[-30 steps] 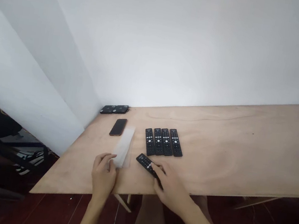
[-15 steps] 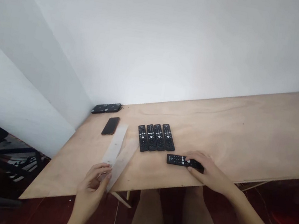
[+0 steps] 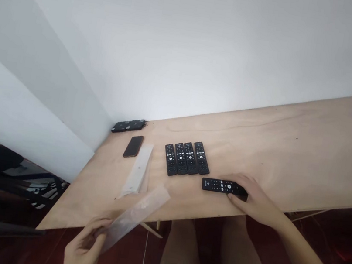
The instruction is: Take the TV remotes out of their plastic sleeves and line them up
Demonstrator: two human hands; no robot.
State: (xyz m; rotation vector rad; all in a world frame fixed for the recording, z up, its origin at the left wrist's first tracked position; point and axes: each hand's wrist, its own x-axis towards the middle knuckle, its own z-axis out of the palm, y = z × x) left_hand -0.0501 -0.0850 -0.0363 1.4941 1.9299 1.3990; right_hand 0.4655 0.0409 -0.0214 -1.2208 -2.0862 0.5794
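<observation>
My left hand (image 3: 88, 240) pinches one end of a clear plastic sleeve (image 3: 139, 212), which slants up to the right over the table's front edge. On the right, my right hand (image 3: 248, 193) has its thumb and fingers around the right end of a black remote control (image 3: 219, 185) lying sideways on the wood. Several more black remotes (image 3: 187, 158) lie side by side just beyond it, their buttons facing up. More flat, whitish plastic sleeves (image 3: 137, 172) rest on the table left of that row.
A dark phone (image 3: 133, 146) lies behind the sleeves on the wooden table (image 3: 272, 151). Two flat black boxes (image 3: 128, 126) sit by the wall at the back left corner. The front edge of the table runs above my legs.
My left hand has drawn one plastic sleeve away from the others, down and to the left. My right hand stays at the same remote, and the view has shifted slightly.
</observation>
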